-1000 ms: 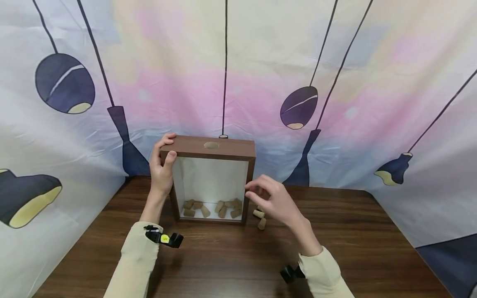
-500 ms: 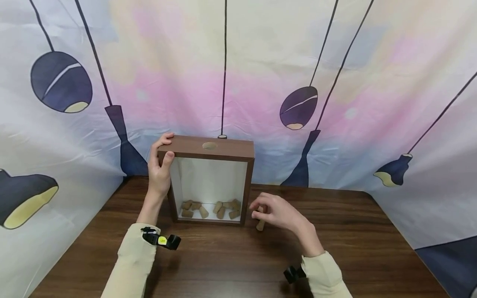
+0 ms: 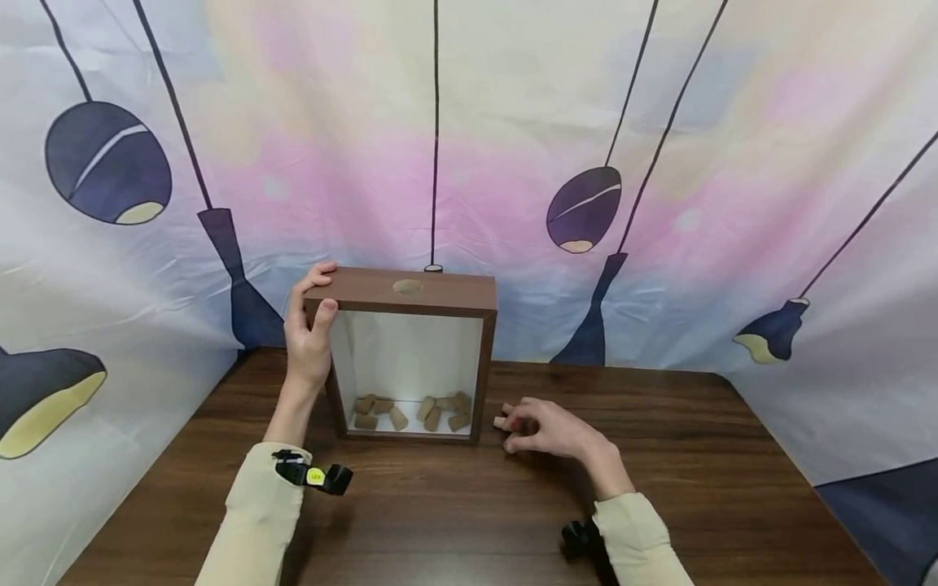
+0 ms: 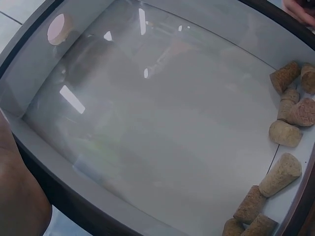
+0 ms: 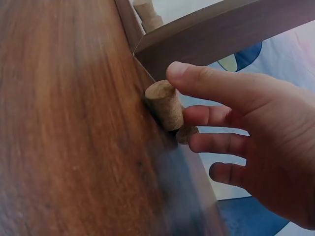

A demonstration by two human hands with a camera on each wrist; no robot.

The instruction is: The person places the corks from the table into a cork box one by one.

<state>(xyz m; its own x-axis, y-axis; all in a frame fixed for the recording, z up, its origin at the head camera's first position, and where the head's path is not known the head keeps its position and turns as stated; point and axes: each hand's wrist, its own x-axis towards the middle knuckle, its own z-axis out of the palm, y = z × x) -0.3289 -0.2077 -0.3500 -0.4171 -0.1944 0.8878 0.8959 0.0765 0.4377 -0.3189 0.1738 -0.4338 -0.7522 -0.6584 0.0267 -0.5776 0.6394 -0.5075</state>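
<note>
My left hand (image 3: 308,342) grips the upper left corner of a brown wooden shadow box (image 3: 410,305), thumb on the front and fingers over the top. The box stands upright, with a clear front and a round hole in its top. Several tapered corks (image 4: 280,174) lie along its bottom inside. Right of the box, my right hand (image 3: 553,427) is low over the table beside loose corks (image 3: 501,422). In the right wrist view, its thumb and fingers are spread around a standing cork (image 5: 165,105), with no firm grip visible; another cork (image 5: 187,133) lies behind it.
The dark wood table (image 3: 440,521) extends around the box and the hands. A printed cloth (image 3: 366,146) with lamp pictures hangs behind the table and at both sides. A small black camera (image 3: 322,478) is worn on each wrist.
My right hand has moved down from the box's right side to the loose corks on the table. The left hand keeps its hold on the box, and the view has shifted slightly.
</note>
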